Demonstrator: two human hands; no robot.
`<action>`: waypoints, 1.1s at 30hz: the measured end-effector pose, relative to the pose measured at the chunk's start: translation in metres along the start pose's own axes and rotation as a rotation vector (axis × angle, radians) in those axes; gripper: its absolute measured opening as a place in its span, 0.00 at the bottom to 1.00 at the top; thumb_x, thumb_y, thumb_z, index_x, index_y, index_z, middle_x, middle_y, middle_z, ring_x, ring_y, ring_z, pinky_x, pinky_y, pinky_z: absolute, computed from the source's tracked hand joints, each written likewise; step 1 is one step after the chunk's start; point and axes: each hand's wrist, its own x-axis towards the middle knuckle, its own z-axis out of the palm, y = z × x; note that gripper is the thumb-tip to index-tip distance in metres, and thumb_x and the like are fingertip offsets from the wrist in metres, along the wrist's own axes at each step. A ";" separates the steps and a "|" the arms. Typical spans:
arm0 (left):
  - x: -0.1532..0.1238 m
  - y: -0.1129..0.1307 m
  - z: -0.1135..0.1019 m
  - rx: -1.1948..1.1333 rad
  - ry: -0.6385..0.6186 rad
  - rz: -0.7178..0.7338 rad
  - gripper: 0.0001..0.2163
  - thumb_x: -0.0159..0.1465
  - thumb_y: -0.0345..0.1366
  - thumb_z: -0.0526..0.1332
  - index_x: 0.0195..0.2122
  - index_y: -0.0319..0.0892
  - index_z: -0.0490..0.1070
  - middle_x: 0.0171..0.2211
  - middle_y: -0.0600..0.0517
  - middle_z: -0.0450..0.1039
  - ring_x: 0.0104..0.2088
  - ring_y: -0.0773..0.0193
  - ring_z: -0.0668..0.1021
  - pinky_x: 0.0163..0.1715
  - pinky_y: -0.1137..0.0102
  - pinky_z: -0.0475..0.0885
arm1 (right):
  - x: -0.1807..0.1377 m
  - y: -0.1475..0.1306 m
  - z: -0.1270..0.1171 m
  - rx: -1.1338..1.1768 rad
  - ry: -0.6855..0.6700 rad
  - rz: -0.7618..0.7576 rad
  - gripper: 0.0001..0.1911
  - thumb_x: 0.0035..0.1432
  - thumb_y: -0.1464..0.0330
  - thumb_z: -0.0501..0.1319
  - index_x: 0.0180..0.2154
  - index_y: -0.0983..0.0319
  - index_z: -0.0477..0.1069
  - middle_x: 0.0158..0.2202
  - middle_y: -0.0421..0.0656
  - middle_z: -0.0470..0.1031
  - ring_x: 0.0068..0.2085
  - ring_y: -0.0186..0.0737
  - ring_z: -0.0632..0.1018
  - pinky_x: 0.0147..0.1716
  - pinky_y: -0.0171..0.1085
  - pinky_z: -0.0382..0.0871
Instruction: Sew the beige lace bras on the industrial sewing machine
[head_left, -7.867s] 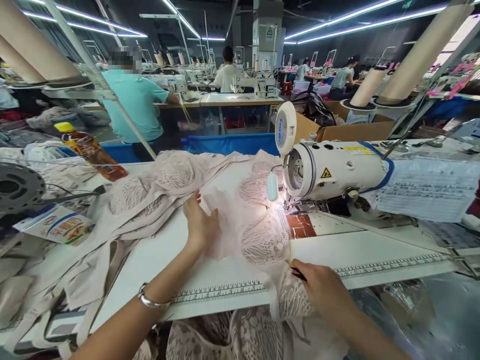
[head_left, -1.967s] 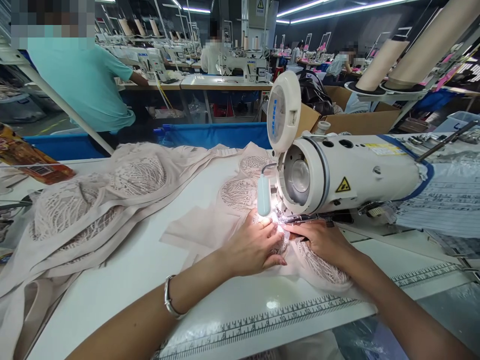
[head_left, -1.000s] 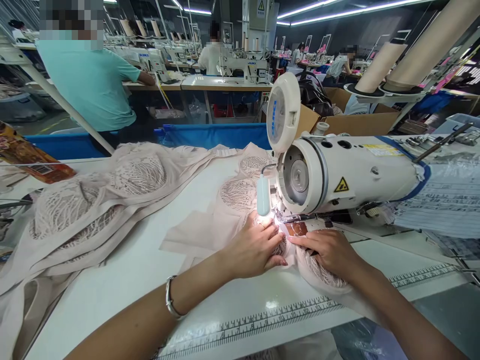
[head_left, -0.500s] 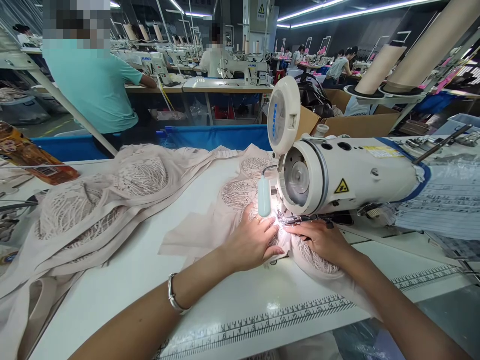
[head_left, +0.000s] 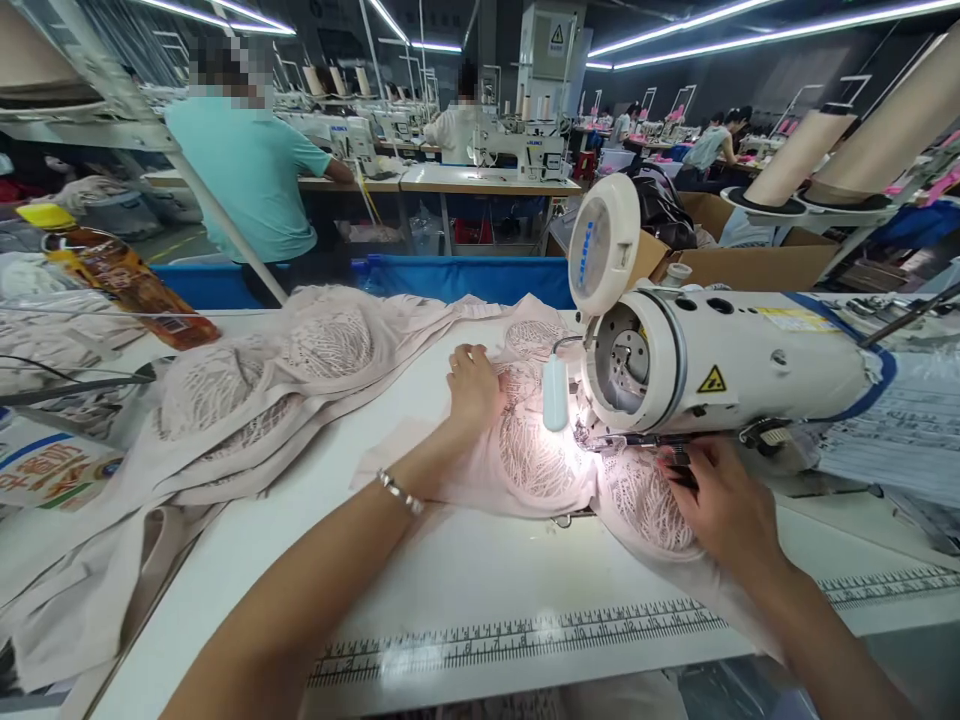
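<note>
A pale pink lace bra piece (head_left: 534, 462) lies under the head of a white sewing machine (head_left: 720, 365), lit by the machine's small lamp (head_left: 556, 393). My left hand (head_left: 474, 385) rests flat on the far part of the fabric, left of the lamp, fingers stretched forward. My right hand (head_left: 724, 505) lies on the lace cup to the right of the needle, under the machine arm; its fingertips press on the fabric near a dark part of the machine. A silver bracelet (head_left: 399, 491) circles my left wrist.
A heap of similar pink lace garments (head_left: 247, 390) covers the table's left. A brown bottle with a yellow cap (head_left: 112, 275) lies far left. Rulers (head_left: 525, 635) run along the white table's front edge. Cardboard boxes (head_left: 750, 262), thread cones (head_left: 795, 160) and other workers sit beyond.
My left hand has slid away from the needle to the far side of the fabric. My right hand has shifted right under the machine arm. The lace cup now lies uncovered beneath the lamp.
</note>
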 end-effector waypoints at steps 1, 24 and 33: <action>0.013 -0.001 -0.004 -0.040 0.004 -0.045 0.18 0.61 0.37 0.66 0.50 0.38 0.67 0.58 0.34 0.64 0.65 0.40 0.61 0.60 0.48 0.61 | -0.006 -0.006 -0.005 0.043 0.028 -0.034 0.11 0.63 0.69 0.56 0.41 0.61 0.76 0.38 0.49 0.76 0.33 0.44 0.78 0.28 0.36 0.69; 0.032 -0.042 -0.118 -1.497 -0.100 -0.003 0.26 0.74 0.51 0.44 0.57 0.40 0.72 0.54 0.42 0.77 0.63 0.48 0.71 0.63 0.51 0.65 | 0.113 -0.215 0.030 2.574 -0.474 0.906 0.17 0.71 0.64 0.52 0.27 0.61 0.63 0.21 0.32 0.47 0.20 0.30 0.48 0.16 0.25 0.52; 0.030 -0.041 -0.121 -1.500 -0.095 -0.016 0.26 0.74 0.49 0.43 0.57 0.39 0.72 0.53 0.41 0.77 0.64 0.48 0.69 0.64 0.51 0.65 | 0.133 -0.211 0.041 2.492 -0.262 0.878 0.20 0.69 0.60 0.56 0.25 0.60 0.60 0.20 0.31 0.45 0.19 0.30 0.48 0.15 0.25 0.50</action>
